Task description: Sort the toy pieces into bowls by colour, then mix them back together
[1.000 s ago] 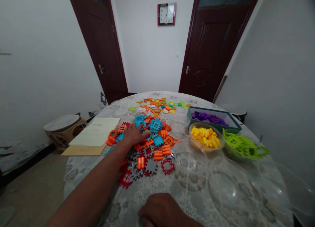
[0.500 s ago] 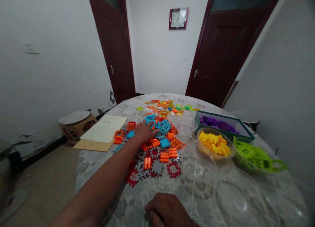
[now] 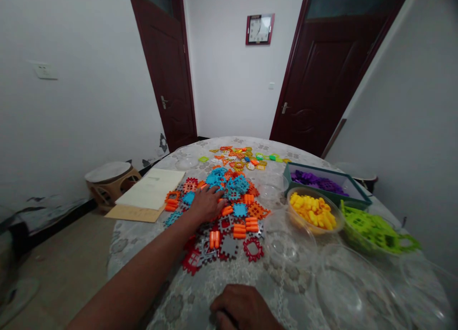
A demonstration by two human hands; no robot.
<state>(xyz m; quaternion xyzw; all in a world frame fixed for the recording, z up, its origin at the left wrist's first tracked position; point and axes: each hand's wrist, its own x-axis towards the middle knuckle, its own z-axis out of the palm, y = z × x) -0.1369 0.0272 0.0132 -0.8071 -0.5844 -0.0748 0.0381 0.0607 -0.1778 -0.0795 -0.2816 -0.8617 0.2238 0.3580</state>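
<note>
My left hand (image 3: 207, 203) reaches into a heap of plastic building pieces, palm down with fingers apart, touching the pieces under it. Blue notched pieces (image 3: 238, 184) lie just beyond its fingertips. Around it are orange notched pieces (image 3: 256, 209), and short orange tubes (image 3: 239, 231) lie nearer to me. Grey notched pieces (image 3: 229, 245) and a dark red ring-like piece (image 3: 253, 250) are at the heap's near side. My right hand (image 3: 246, 306) rests low at the near edge with curled fingers; whatever is inside them, if anything, is hidden.
On the right stand a bowl of yellow pieces (image 3: 313, 210), a bowl of lime-green pieces (image 3: 375, 227) and a dark green box (image 3: 352, 182) of purple pieces. Clear plastic bowls (image 3: 289, 244) sit nearby. Paper sheets (image 3: 150, 189) lie left; mixed pieces (image 3: 236, 158) lie far back.
My left hand has drawn back slightly toward me and to the left over the heap, uncovering more blue pieces. My right hand stays nearly where it was.
</note>
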